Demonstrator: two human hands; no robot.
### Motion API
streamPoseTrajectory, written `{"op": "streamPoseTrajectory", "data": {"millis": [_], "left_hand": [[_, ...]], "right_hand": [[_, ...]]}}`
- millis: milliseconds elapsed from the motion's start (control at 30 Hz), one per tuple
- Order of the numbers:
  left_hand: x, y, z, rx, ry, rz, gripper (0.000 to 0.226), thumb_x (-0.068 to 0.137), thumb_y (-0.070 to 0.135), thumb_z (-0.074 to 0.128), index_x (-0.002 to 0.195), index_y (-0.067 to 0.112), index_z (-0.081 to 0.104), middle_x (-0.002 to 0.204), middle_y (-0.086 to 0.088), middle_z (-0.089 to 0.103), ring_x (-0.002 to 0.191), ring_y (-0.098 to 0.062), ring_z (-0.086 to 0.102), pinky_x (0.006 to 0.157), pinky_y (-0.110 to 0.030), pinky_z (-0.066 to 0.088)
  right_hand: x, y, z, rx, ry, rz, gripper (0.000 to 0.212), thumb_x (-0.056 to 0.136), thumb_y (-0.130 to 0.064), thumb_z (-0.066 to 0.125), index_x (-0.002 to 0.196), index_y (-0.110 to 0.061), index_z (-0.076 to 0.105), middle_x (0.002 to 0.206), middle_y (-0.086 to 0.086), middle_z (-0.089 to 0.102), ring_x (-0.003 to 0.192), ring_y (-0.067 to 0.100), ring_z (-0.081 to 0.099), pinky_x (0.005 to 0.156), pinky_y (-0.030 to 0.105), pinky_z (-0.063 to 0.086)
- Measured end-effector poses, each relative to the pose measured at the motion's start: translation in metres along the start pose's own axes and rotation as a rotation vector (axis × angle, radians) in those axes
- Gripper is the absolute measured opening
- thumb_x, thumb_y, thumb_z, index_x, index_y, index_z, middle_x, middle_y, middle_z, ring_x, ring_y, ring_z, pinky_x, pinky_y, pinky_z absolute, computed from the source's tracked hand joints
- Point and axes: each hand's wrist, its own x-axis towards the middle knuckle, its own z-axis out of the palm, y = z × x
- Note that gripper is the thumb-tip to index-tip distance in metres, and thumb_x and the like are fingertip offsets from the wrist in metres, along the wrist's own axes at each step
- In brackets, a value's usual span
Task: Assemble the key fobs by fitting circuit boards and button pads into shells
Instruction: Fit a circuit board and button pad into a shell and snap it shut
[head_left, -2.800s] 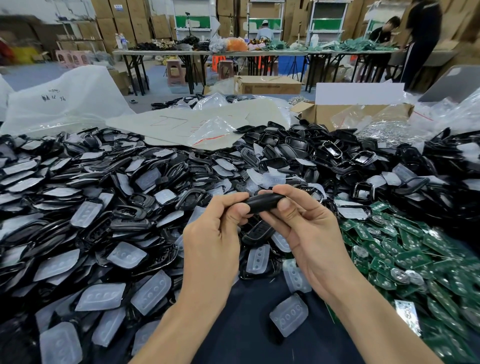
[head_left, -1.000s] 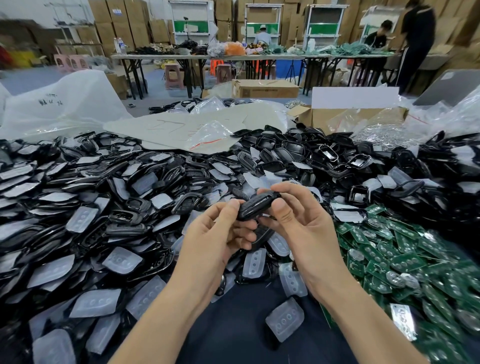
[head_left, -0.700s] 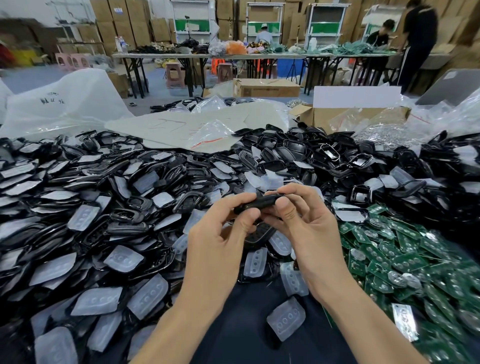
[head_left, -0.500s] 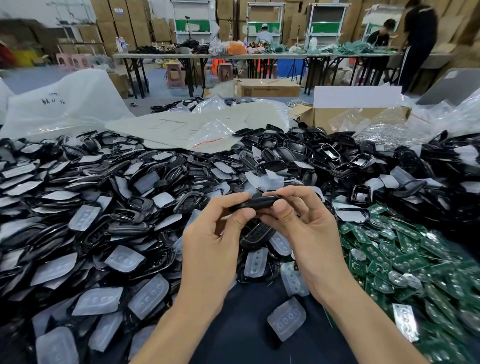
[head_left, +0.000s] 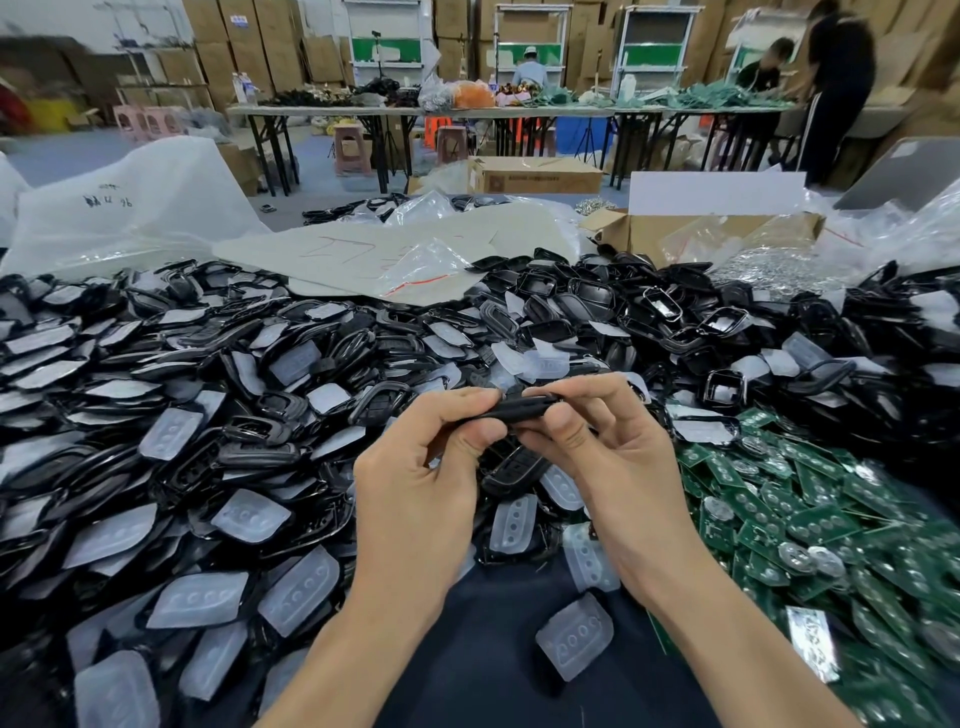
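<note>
1. Above the middle of the worktop (head_left: 493, 654), near its front edge, I hold a black key fob (head_left: 519, 409) up between both hands, clear of the heaps.
2. My left hand (head_left: 415, 499) pinches the fob's left end between thumb and forefinger. My right hand (head_left: 618, 467) pinches the right end the same way. Both hands are clamped on it, with the thumbs on the side nearest me and nearly meeting.
3. I see the fob only edge-on, as a thin dark strip. My fingers cover both ends, so I cannot tell whether its halves are fully closed or what sits inside.
4. Directly under my hands lies another black shell (head_left: 514, 470), mostly hidden by my fingers and thumbs.
5. Black shells (head_left: 218, 358) mixed with cloudy button pads (head_left: 200, 600) cover the worktop from its left edge across toward the far right. Within the pile it is hard to make out where one part ends and the next begins.
6. Green circuit boards (head_left: 810, 519) are heaped toward the right edge, and those nearest the front right corner smear into blur.
7. One loose button pad (head_left: 574, 642) lies on the bare dark cloth just beside my right forearm.
8. At the far edge sit an open cardboard box (head_left: 701, 234) and a clear plastic bag (head_left: 130, 202). The writing on the bag is too small to read.
</note>
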Motion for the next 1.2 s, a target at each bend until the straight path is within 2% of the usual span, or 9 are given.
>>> {"op": "streamPoseTrajectory", "data": {"millis": [100, 200, 400, 533, 700, 800, 1000, 1067, 1200], "left_hand": [[0.0007, -0.0005, -0.0008, 0.001, -0.006, -0.012, 0.022, 0.091, 0.019, 0.072, 0.096, 0.04, 0.073, 0.095, 0.019, 0.075, 0.093, -0.007, 0.07, 0.078, -0.01, 0.048], [0.0004, -0.0001, 0.0007, -0.03, -0.037, -0.033, 0.017, 0.09, 0.029, 0.068, 0.101, 0.043, 0.07, 0.1, 0.02, 0.074, 0.099, -0.006, 0.069, 0.083, -0.01, 0.048], [-0.0003, -0.0002, 0.001, -0.022, -0.106, -0.036, 0.018, 0.09, 0.035, 0.066, 0.107, 0.04, 0.069, 0.106, 0.017, 0.072, 0.104, -0.011, 0.068, 0.087, -0.019, 0.051], [-0.0003, 0.0001, 0.0012, -0.027, -0.095, -0.017, 0.017, 0.091, 0.027, 0.068, 0.104, 0.037, 0.071, 0.104, 0.016, 0.073, 0.101, -0.013, 0.069, 0.086, -0.02, 0.052], [0.0005, -0.0006, 0.0007, 0.04, -0.044, 0.037, 0.026, 0.09, 0.01, 0.07, 0.099, 0.035, 0.072, 0.099, 0.022, 0.073, 0.099, -0.004, 0.069, 0.084, -0.012, 0.049], [0.001, -0.001, 0.0003, 0.058, -0.028, 0.06, 0.031, 0.09, 0.005, 0.07, 0.098, 0.034, 0.072, 0.1, 0.023, 0.073, 0.098, -0.003, 0.07, 0.085, -0.013, 0.05], [0.001, 0.0021, 0.0026, -0.016, -0.053, -0.007, 0.023, 0.089, 0.022, 0.069, 0.103, 0.04, 0.07, 0.105, 0.017, 0.073, 0.106, -0.01, 0.068, 0.088, -0.016, 0.05], [0.0005, 0.003, 0.0032, -0.082, -0.043, -0.062, 0.029, 0.089, 0.02, 0.07, 0.106, 0.043, 0.068, 0.107, 0.017, 0.073, 0.107, -0.007, 0.068, 0.088, -0.015, 0.05], [0.0011, 0.004, 0.002, -0.148, -0.027, -0.101, 0.025, 0.087, 0.018, 0.073, 0.102, 0.039, 0.072, 0.103, 0.013, 0.075, 0.101, -0.007, 0.07, 0.083, -0.012, 0.05]], "right_hand": [[0.0, 0.0002, 0.0001, 0.01, -0.005, 0.002, 0.011, 0.077, -0.028, 0.077, 0.088, -0.027, 0.075, 0.1, 0.005, 0.076, 0.093, 0.023, 0.075, 0.083, 0.025, 0.059], [0.0007, -0.0002, 0.0005, 0.006, 0.01, -0.003, 0.014, 0.075, -0.032, 0.079, 0.088, -0.028, 0.075, 0.098, 0.003, 0.076, 0.092, 0.021, 0.075, 0.083, 0.025, 0.059], [0.0012, -0.0002, -0.0003, -0.007, 0.007, -0.008, 0.016, 0.073, -0.034, 0.079, 0.088, -0.03, 0.075, 0.103, 0.003, 0.076, 0.101, 0.022, 0.073, 0.085, 0.026, 0.058], [0.0003, 0.0002, 0.0001, 0.003, -0.016, 0.001, 0.015, 0.075, -0.032, 0.079, 0.089, -0.029, 0.075, 0.105, 0.005, 0.076, 0.102, 0.022, 0.073, 0.085, 0.026, 0.058], [-0.0013, 0.0005, 0.0002, -0.031, -0.028, -0.002, 0.012, 0.078, -0.03, 0.077, 0.09, -0.03, 0.075, 0.106, 0.006, 0.076, 0.099, 0.022, 0.074, 0.086, 0.026, 0.058], [-0.0021, 0.0013, 0.0003, -0.043, -0.027, -0.003, 0.011, 0.079, -0.028, 0.077, 0.09, -0.029, 0.075, 0.107, 0.006, 0.076, 0.099, 0.022, 0.074, 0.086, 0.025, 0.057], [0.0002, 0.0036, 0.0023, 0.041, -0.007, 0.066, 0.007, 0.084, -0.03, 0.074, 0.09, -0.03, 0.076, 0.099, 0.002, 0.076, 0.096, 0.017, 0.074, 0.085, 0.024, 0.057], [0.0008, 0.0052, 0.0023, 0.128, 0.012, 0.116, 0.009, 0.084, -0.025, 0.068, 0.089, -0.027, 0.076, 0.094, 0.005, 0.075, 0.09, 0.018, 0.074, 0.083, 0.024, 0.058], [0.0007, 0.0071, 0.0005, 0.201, 0.012, 0.178, 0.014, 0.085, -0.018, 0.066, 0.098, -0.014, 0.07, 0.098, 0.011, 0.073, 0.093, 0.023, 0.074, 0.083, 0.024, 0.059]]}}
